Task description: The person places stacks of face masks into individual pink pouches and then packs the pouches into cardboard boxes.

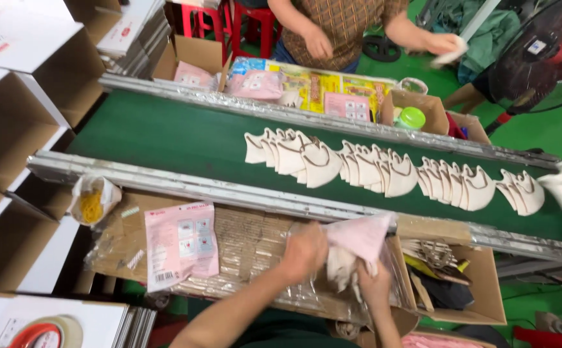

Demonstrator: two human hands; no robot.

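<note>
My left hand (303, 250) grips the open mouth of a pink plastic bag (362, 234) above the cardboard-covered work surface (248, 238). My right hand (375, 283) holds a small bundle of cream face masks (344, 269) at the bag's lower edge, partly inside it. Both hands meet just below the near metal rail (229, 192). A row of several cream masks (384, 169) lies overlapping on the green conveyor belt (165, 138).
A flat pink bag (180, 243) lies on the cardboard at left, next to a small bag of yellow rubber bands (91, 205). An open box (461, 277) of oddments sits at right. Another person (339, 26) stands across the belt. Cardboard cartons (29, 96) stack at left.
</note>
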